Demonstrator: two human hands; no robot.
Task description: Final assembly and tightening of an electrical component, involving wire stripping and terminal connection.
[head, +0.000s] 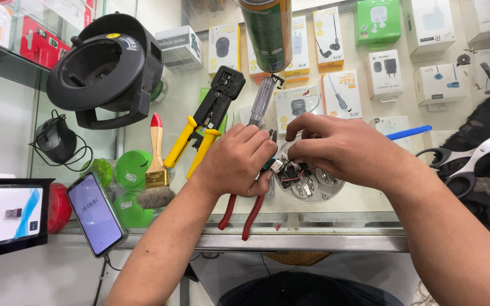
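My left hand (239, 161) is clenched around red-handled pliers (239, 211). My right hand (336, 148) pinches small wired parts on a round grey disc-shaped device (313, 184), its insides exposed, lying on the glass table (313, 226) between both hands.

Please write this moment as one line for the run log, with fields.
left hand: grips red-handled pliers | right hand: fingers on wires of round grey part | surface: glass counter | nearby: yellow crimping tool, brush, phone

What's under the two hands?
A round grey part with small wires lies under the left hand and right hand. Red-handled pliers poke out; their tips are covered.
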